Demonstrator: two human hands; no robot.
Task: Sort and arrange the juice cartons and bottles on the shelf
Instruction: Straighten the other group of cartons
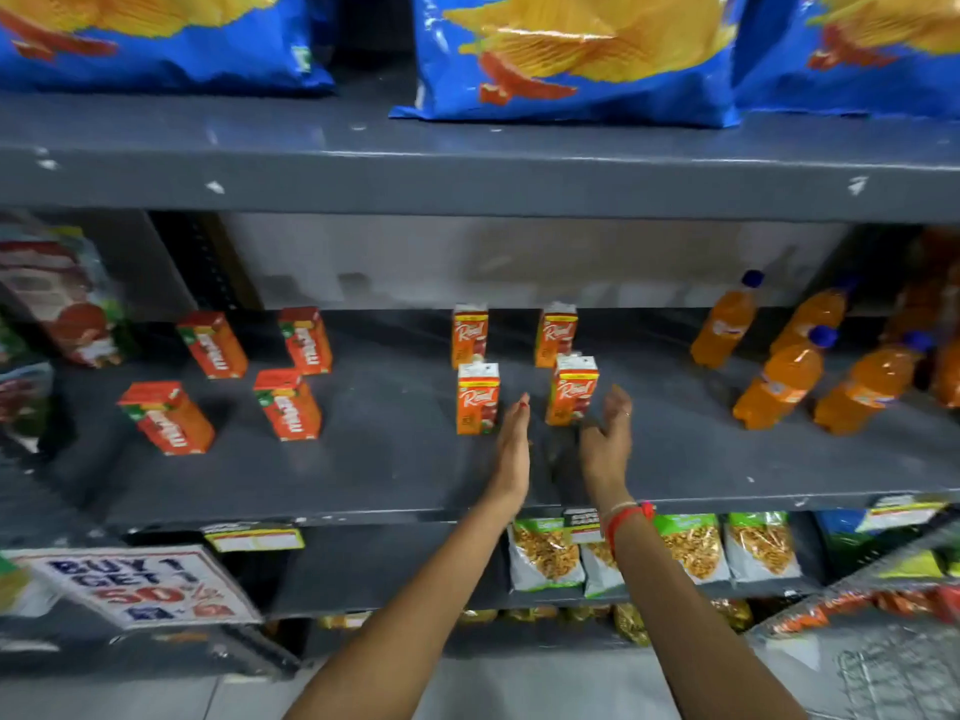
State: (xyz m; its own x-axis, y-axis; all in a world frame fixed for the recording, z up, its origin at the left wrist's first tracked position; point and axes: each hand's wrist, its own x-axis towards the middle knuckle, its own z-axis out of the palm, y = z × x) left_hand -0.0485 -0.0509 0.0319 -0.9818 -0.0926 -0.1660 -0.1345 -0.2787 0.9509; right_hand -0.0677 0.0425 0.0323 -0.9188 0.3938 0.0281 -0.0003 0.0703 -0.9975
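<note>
On the middle shelf (363,459) I count four red-orange juice cartons (288,405) on the left and four "Real" cartons (478,399) in the centre, two rows of two each. On the right I see four orange bottles (782,383) clearly; more are blurred at the edge. Above, three blue chip bags (571,54). Below, four snack packets (545,553).

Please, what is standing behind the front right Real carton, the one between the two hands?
Behind the front right Real carton stands another Real carton, upright and apart from it, then the pale back wall. The front carton covers the rear carton's lower right corner.
</note>
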